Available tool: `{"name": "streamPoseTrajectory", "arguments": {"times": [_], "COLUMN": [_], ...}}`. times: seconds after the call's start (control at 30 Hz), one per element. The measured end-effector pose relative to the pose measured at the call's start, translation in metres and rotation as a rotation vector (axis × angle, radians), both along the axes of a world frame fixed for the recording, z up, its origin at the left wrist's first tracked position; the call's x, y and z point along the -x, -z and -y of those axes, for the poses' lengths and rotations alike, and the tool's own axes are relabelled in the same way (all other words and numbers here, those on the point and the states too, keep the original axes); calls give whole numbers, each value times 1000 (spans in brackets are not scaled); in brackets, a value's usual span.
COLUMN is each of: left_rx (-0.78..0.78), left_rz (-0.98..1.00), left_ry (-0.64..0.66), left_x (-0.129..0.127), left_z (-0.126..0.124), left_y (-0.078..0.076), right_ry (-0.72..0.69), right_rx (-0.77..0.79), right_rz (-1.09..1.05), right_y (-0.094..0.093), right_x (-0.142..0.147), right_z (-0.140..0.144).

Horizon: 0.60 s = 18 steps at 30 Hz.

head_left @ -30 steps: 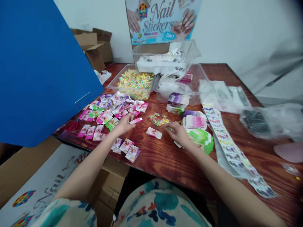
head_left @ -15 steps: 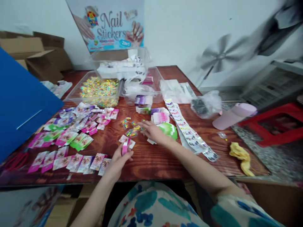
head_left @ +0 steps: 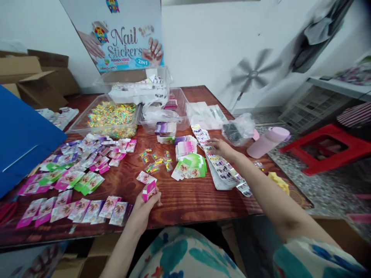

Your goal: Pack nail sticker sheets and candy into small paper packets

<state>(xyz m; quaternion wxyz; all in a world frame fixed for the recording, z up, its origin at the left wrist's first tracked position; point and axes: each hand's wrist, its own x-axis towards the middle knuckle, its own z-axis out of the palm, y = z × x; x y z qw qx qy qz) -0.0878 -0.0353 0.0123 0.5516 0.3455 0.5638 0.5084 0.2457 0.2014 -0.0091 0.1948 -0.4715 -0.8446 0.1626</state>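
Pink box (head_left: 148, 190) in the left hand (head_left: 145, 205)

Soft, cool, fairly even light falls on the table (head_left: 185, 200). Toward two o'clock the fan (head_left: 253, 75) is blurred (its blades smear into grey wedges) and the frame's outer corner darkens; at four o'clock, wide-angle distortion stretches the sleeve (head_left: 314, 258).

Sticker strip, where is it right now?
In the head view, the sticker strip lies right of the green cards, with the right hand over it.
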Motion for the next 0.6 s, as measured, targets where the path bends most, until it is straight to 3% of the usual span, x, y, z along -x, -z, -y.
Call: {"name": "streamPoseTrajectory", "arguments": {"times": [0.13, 0.3, 0.37, 0.47, 0.53, 0.6], "left_rx": [-40, -197, -273, -353, -341, -312], "left_rz": [-22, -131, -156, -96, -6, 21], "left_ry": [-4, 22, 69, 113, 107, 62], "left_x": [-3, -11, -22, -41, -51, -54], "left_z": [2, -2, -8, -21, -26, -28], "left_y": [1, -21, -34, -46, -45, -39], "right_ry": [81, 143, 100, -60, -104, -78], "right_rx": [-52, -43, 53, 332, 431, 361], "right_rz": [-69, -279, -486, -640, -696, -696], "right_y": [-8, -55, -78, -98, -97, -87], "right_x": [-3, 2, 20, 61, 87, 107], "right_z": [-1, 41, 68, 104, 120, 128]}}
